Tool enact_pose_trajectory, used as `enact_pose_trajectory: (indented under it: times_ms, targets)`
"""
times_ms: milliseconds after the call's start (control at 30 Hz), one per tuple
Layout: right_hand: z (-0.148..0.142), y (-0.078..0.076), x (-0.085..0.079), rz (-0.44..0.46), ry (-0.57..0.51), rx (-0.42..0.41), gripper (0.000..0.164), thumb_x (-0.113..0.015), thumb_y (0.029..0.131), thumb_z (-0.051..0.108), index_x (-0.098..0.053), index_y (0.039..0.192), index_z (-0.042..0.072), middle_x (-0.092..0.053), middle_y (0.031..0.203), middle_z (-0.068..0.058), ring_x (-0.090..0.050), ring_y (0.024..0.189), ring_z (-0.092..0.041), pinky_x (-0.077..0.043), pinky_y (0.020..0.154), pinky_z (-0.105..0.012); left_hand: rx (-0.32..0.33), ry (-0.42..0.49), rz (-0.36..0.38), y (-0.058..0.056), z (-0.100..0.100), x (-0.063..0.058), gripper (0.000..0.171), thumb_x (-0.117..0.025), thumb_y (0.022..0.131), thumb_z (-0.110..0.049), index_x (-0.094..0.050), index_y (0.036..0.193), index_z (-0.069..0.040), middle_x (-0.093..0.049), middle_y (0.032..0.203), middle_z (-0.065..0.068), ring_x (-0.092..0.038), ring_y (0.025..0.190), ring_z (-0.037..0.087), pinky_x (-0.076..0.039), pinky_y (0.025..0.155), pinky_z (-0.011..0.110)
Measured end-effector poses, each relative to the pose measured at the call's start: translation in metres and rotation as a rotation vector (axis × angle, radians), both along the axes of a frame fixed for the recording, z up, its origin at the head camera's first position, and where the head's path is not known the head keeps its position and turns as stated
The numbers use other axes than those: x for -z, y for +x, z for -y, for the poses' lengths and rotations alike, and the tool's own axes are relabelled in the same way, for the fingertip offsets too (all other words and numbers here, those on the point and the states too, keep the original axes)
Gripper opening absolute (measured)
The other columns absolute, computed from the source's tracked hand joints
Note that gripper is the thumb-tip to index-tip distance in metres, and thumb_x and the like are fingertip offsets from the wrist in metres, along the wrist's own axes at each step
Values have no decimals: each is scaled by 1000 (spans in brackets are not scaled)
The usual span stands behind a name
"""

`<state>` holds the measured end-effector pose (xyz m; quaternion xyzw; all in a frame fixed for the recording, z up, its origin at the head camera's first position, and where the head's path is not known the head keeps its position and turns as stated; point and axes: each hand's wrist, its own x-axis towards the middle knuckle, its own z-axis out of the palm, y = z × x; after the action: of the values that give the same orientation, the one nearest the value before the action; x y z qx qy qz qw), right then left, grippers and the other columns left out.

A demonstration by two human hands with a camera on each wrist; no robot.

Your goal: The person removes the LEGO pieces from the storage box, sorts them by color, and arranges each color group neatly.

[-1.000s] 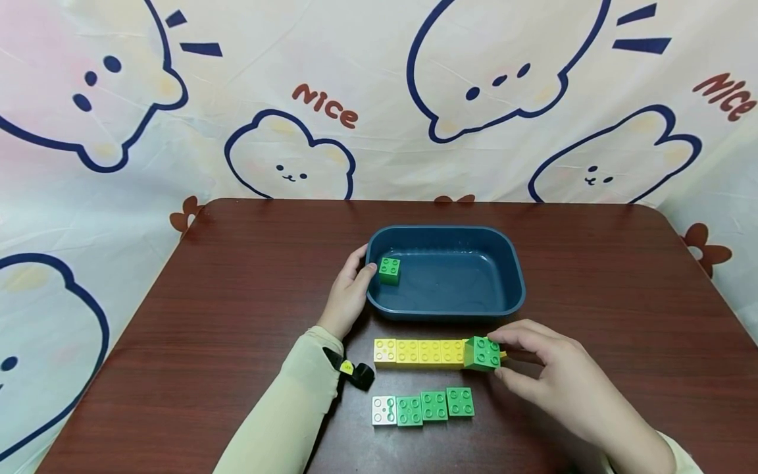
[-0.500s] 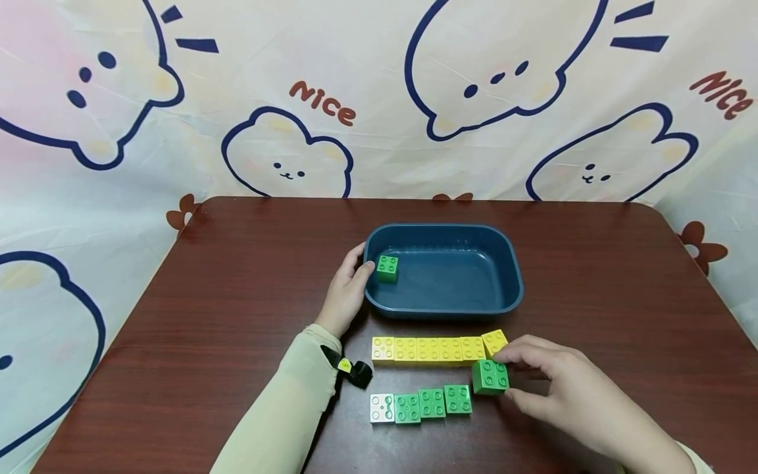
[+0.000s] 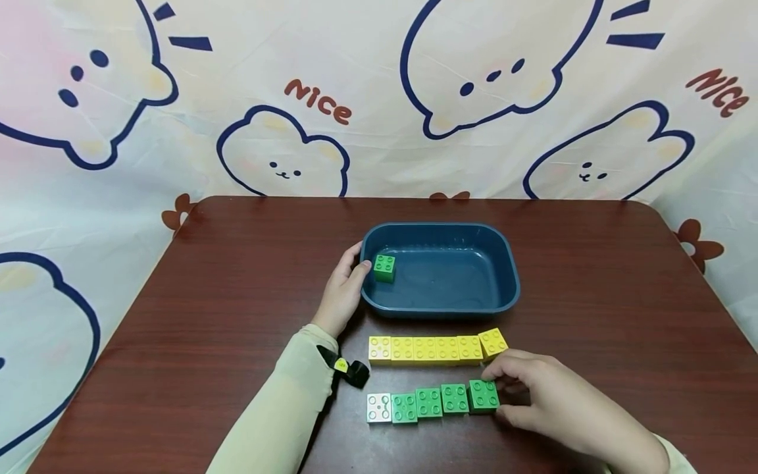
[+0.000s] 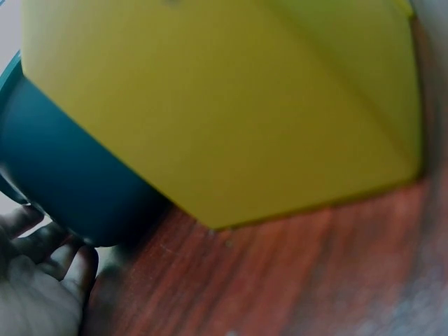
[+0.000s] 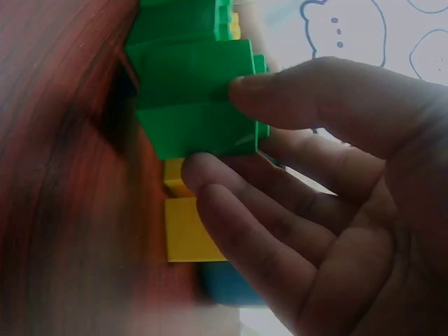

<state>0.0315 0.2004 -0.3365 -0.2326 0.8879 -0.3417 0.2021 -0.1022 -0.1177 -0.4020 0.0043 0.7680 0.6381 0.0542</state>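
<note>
My right hand (image 3: 556, 398) pinches a green toy building block (image 3: 483, 397) between thumb and fingers, at the right end of the row of green blocks (image 3: 429, 402). In the right wrist view, the thumb lies on one side of that block (image 5: 196, 98) and fingertips touch another. My left hand (image 3: 340, 293) holds the left rim of a dark blue plastic tub (image 3: 462, 283), thumb over the edge and fingers outside. One green block (image 3: 384, 268) sits inside the tub at its left. Between tub and green row lies a row of yellow blocks (image 3: 424, 349).
The brown wooden table (image 3: 249, 263) meets a cartoon-printed cloth (image 3: 379, 158) at its back edge. At the right end of the yellow row, the last yellow block (image 3: 493, 342) stands slightly askew. A large yellow block surface (image 4: 231, 105) fills much of the left wrist view.
My right hand has carried the green block from over the yellow row toward me, down to the right end of the green row. My left hand still holds the tub.
</note>
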Motion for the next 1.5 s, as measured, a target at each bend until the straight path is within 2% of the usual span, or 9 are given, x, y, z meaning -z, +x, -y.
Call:
enact_pose_trajectory:
  times_ms: [133, 300, 533, 900, 1133, 1333, 1500]
  targets:
    - [1, -1, 4, 4, -18, -18, 32, -81, 82, 11, -67, 109, 23, -63, 106, 12, -63, 89, -2, -56, 73, -25, -2, 13, -5, 0, 2, 0, 45, -47, 107, -32, -42, 151, -27, -42, 153, -8, -35, 141, 12, -29, 116, 47]
    - [2, 0, 8, -52, -76, -61, 35, -82, 80, 7, -67, 108, 22, -63, 104, 12, -64, 87, -1, -56, 72, -24, -3, 24, -10, 0, 5, -1, 44, -47, 107, -31, -43, 151, -27, -42, 152, -8, -35, 141, 12, -30, 116, 46]
    - [6, 2, 10, -99, -85, -59, 37, -83, 79, 6, -67, 108, 22, -62, 104, 13, -63, 86, -1, -56, 73, -24, 1, 30, -8, 1, 5, -2, 45, -47, 107, -32, -42, 151, -27, -42, 153, -8, -34, 142, 10, -29, 117, 46]
    - [9, 3, 9, -72, -63, -48, 35, -84, 81, 12, -67, 110, 21, -63, 108, 11, -63, 88, -3, -56, 74, -25, 4, 15, -11, 1, 5, -5, 45, -47, 107, -32, -42, 151, -29, -41, 154, -10, -33, 142, 11, -29, 117, 47]
    - [5, 0, -4, -13, -59, 5, 34, -84, 82, 22, -68, 112, 23, -65, 109, 10, -65, 92, -6, -56, 77, -27, 5, 25, -3, 0, 2, -2, 44, -47, 107, -31, -42, 151, -29, -41, 153, -9, -33, 143, 11, -28, 117, 47]
    - [7, -7, -20, -123, -69, 37, 31, -84, 83, 24, -69, 110, 20, -67, 107, 9, -67, 93, -9, -57, 78, -29, 2, 17, 1, 0, 1, 0, 44, -47, 107, -32, -42, 151, -30, -41, 153, -10, -33, 143, 11, -28, 117, 47]
    - [15, -16, -29, -138, -61, 72, 32, -83, 84, 26, -69, 112, 19, -68, 108, 8, -68, 95, -10, -58, 79, -31, 4, 9, -2, 1, 1, -1, 44, -47, 107, -33, -43, 151, -31, -42, 153, -11, -33, 142, 11, -29, 117, 48]
